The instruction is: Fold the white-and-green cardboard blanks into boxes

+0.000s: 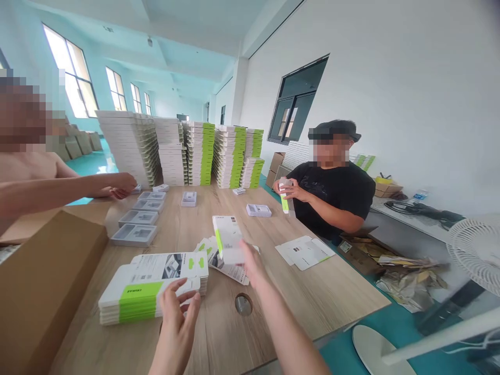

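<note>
My right hand (252, 264) grips a white carton (227, 237) with a green edge, holding it upright and slightly blurred over the middle of the table. Beneath that carton lie several flat printed cartons (228, 268), partly hidden by it. My left hand (178, 315) is beside the front right corner of a stack of flattened white-and-green cartons (130, 299). Its fingers are apart and bent, with nothing visible between them; whether the fingertips touch the stack I cannot tell.
Clear plastic trays (135, 234) line the table's left side, by a brown cardboard box (58, 291). Tall stacks of cartons (201, 153) stand at the back. A co-worker (332, 192) on the right handles a carton; another person's arm (78, 190) reaches in from the left. A fan (476, 250) stands right.
</note>
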Available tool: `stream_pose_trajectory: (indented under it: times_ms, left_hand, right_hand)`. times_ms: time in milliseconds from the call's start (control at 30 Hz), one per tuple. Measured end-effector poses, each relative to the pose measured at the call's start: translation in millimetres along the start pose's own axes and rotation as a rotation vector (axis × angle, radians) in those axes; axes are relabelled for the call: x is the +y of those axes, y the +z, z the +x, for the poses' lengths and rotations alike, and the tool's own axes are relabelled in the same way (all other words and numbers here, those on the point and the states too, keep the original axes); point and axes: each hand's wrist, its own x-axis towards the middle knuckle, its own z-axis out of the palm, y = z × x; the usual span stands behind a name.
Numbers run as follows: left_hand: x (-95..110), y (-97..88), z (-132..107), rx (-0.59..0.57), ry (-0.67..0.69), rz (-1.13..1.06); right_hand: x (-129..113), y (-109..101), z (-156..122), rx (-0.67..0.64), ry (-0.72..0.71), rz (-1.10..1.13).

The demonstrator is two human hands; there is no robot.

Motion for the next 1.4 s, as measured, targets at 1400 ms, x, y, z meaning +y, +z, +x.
stream_pose_trajectory:
  times_ms: [1400]
  left_hand:
    - [9, 10.7, -15, -0.675, -0.217, -0.333]
  right_hand:
    - [83, -82, -112, 0.268, -0.278, -0.342]
